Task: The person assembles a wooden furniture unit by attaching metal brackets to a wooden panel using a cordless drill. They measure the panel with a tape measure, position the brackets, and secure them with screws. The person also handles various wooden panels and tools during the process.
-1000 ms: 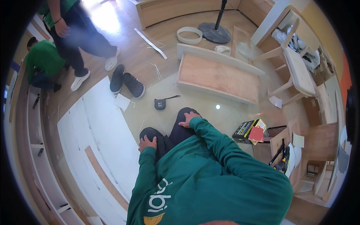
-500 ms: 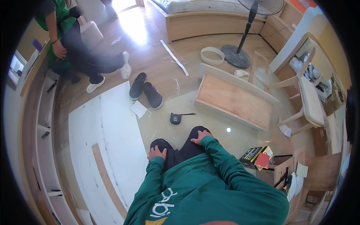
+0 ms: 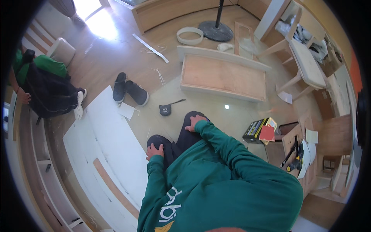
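Note:
Both my arms come forward in green sleeves. My left hand [image 3: 155, 151] rests on my left knee, fingers a little apart and holding nothing. On my right knee lies my right hand [image 3: 195, 122], its fingers spread over the dark trousers, also without anything in it. Just beyond my knees a black tape measure [image 3: 165, 110] lies on the floor, apart from both hands. A pair of dark clogs [image 3: 136, 93] stands further off to the left, beside a small white square piece [image 3: 126, 111]. Left of my knees, a large white panel [image 3: 104, 131] lies flat with a brown wooden strip [image 3: 112, 185] on it.
A wooden drawer-like box [image 3: 222, 77] lies ahead, a fan base [image 3: 216, 31] behind it. At right are a chair [image 3: 307, 63], a black-and-yellow box [image 3: 255, 130] and a yellow-black tool [image 3: 294, 164]. A co-worker [image 3: 50, 85] is low at far left, near a long cabinet frame [image 3: 42, 170].
The whole view has shifted, so floor things sit higher and further left. The co-worker has gone from striding upright to a low, bent posture at far left. My hands stay on my knees.

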The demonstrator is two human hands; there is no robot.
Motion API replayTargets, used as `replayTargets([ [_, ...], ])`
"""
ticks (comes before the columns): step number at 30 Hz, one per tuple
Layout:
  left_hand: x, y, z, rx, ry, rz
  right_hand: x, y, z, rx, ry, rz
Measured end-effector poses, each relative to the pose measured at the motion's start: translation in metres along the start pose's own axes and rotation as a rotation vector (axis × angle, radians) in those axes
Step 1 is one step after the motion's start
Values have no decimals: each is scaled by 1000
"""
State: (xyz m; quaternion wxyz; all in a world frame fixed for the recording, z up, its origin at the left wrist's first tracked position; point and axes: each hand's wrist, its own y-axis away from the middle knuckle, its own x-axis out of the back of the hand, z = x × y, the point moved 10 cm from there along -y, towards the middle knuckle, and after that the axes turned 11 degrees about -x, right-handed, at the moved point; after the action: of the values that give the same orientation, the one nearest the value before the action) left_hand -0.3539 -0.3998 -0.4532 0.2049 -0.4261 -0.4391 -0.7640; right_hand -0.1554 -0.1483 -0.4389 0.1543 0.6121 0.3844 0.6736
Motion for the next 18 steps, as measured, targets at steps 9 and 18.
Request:
replayTargets([
  [9,4,-3,4,-7,25,-20,11,8,5,-36,-39,14],
  [18,3,-2,3,3,29,-40,4,-4,7,-14,-10,39],
])
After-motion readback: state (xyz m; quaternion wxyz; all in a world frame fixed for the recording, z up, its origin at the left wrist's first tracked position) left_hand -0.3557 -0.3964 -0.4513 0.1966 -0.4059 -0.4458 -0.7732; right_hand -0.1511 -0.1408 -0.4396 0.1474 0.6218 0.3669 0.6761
